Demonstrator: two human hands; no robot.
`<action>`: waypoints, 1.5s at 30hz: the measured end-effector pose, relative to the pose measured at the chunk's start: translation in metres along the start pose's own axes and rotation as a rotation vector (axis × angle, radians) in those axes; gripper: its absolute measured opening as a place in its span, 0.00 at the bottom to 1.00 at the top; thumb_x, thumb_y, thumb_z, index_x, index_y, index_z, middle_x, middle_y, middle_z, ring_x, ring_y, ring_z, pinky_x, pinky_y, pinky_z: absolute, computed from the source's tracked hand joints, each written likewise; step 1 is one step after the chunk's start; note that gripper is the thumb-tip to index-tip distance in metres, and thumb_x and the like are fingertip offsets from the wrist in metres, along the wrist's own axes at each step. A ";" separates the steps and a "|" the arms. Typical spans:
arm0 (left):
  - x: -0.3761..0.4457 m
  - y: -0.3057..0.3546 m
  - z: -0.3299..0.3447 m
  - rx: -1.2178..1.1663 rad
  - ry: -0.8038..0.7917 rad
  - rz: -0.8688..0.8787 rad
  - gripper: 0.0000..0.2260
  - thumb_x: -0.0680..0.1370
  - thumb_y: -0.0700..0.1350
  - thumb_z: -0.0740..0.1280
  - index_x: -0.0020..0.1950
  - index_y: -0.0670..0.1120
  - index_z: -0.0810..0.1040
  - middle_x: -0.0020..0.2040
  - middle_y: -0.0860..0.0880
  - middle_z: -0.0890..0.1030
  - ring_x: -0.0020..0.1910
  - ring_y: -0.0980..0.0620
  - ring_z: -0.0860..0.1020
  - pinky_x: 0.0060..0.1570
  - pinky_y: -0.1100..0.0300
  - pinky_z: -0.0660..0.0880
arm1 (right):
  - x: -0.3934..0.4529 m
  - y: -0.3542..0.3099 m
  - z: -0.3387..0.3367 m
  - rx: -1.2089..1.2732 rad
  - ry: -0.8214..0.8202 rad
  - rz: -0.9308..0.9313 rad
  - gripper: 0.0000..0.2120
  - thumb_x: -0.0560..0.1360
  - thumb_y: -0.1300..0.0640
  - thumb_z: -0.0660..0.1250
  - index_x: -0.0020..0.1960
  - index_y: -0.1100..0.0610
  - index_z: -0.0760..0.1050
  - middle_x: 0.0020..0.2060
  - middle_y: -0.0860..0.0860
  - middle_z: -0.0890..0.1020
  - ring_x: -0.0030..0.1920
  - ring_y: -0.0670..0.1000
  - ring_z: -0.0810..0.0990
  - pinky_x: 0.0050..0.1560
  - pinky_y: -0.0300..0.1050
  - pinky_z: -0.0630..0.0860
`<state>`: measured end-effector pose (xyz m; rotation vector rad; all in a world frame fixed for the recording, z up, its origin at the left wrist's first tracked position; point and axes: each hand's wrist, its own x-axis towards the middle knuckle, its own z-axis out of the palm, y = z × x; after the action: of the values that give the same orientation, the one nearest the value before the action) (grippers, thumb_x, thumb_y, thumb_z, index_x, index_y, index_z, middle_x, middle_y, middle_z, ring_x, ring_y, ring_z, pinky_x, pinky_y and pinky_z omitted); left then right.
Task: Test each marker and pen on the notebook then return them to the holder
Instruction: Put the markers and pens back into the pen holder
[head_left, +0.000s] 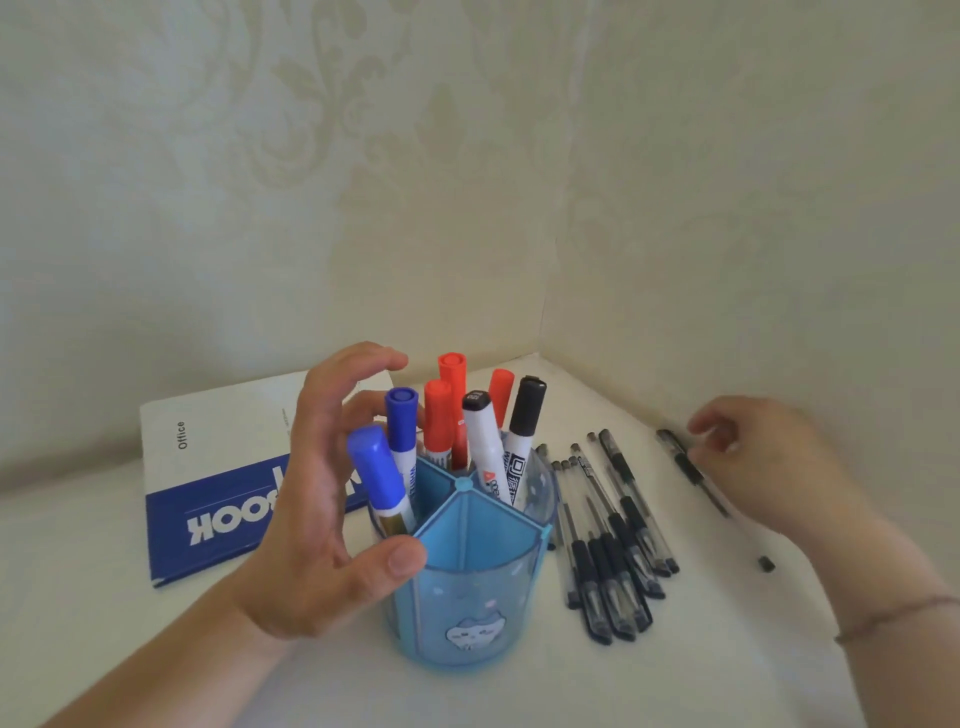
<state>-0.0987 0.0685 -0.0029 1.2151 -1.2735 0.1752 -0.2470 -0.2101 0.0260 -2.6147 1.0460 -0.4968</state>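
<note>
At the middle of the white table stands your translucent blue holder, its back compartments crowded with blue, red and black-capped markers, the front one empty. Your left hand cups its side, fingers spread wide. Your right hand pinches a black pen. More pens lie beside the holder; the closed notebook sits behind your left hand.

Left hand spread, curved — right hand loosely curled, palm down
</note>
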 end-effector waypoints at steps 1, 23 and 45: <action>0.000 0.000 0.000 0.000 0.001 0.002 0.35 0.70 0.66 0.70 0.72 0.54 0.62 0.70 0.41 0.61 0.50 0.33 0.72 0.46 0.36 0.73 | 0.002 0.005 0.004 -0.047 -0.077 0.057 0.06 0.72 0.57 0.72 0.47 0.51 0.77 0.44 0.51 0.83 0.41 0.52 0.76 0.42 0.41 0.69; 0.001 0.003 0.004 -0.010 0.035 0.005 0.38 0.73 0.70 0.61 0.71 0.43 0.61 0.70 0.43 0.66 0.57 0.40 0.75 0.54 0.34 0.72 | -0.076 -0.086 -0.011 1.058 0.170 -0.676 0.25 0.72 0.63 0.71 0.62 0.42 0.69 0.43 0.50 0.81 0.36 0.55 0.82 0.27 0.48 0.76; 0.004 0.003 0.005 -0.105 0.086 -0.004 0.36 0.75 0.70 0.58 0.68 0.42 0.63 0.62 0.55 0.78 0.49 0.47 0.80 0.49 0.49 0.76 | 0.003 -0.027 0.048 -0.082 -0.248 -0.038 0.19 0.79 0.58 0.61 0.69 0.54 0.68 0.55 0.55 0.80 0.55 0.56 0.77 0.55 0.51 0.76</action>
<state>-0.1028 0.0643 0.0009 1.1087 -1.1911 0.1539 -0.2091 -0.1870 -0.0066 -2.6849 0.9560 -0.1336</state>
